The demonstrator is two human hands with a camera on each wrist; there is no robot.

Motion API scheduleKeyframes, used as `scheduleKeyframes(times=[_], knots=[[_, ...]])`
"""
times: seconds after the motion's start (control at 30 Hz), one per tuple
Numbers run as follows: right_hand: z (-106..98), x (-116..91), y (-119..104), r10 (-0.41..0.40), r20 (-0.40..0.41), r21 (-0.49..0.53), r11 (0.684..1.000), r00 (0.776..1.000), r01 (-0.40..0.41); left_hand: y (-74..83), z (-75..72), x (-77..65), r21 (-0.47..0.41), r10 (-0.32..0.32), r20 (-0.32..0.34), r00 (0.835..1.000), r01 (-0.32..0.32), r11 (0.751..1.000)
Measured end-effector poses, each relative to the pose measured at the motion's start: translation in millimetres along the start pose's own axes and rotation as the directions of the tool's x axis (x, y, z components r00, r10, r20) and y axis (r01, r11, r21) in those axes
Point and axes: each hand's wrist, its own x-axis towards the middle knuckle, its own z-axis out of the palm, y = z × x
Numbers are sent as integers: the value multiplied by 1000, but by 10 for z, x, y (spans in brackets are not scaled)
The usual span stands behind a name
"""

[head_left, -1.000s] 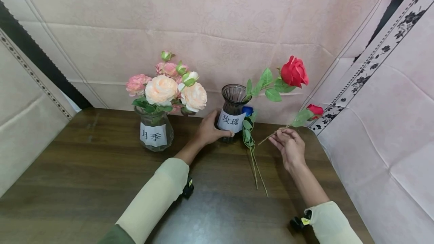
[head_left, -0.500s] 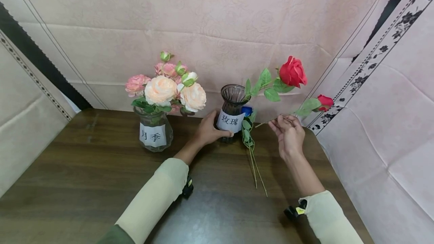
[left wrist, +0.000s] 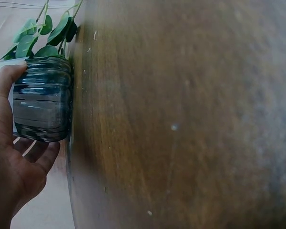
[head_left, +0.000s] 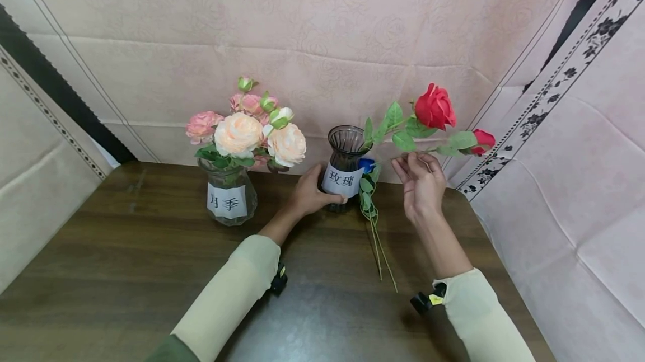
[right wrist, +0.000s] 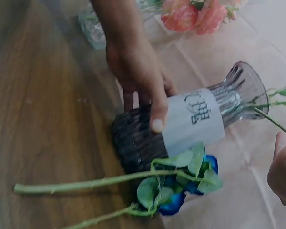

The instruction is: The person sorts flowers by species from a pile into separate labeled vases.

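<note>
My left hand grips the dark ribbed glass vase, fingers and thumb around its labelled lower part. The vase stands upright on the table; its base shows in the left wrist view. One large red rose is in it, leaning right. To the right, my right hand pinches the stem of a smaller red rose that points right, raised off the table. In the right wrist view the held stem overlaps the vase's rim.
Blue roses lie against the vase's right side, their long stems reaching toward me over the wooden table. On the left stands a clear labelled vase full of pink and peach flowers. A pale cloth hangs behind.
My right hand has moved up and slightly left with the smaller red rose, whose stem has swung closer to level. The left hand and the vase stay put.
</note>
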Motion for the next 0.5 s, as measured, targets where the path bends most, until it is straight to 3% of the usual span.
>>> scheduleKeyframes(times=[0.5], knots=[[358, 31, 34, 7, -11, 62, 998, 1000, -6, 14, 8, -13, -20, -19, -2, 1000, 19, 1000]])
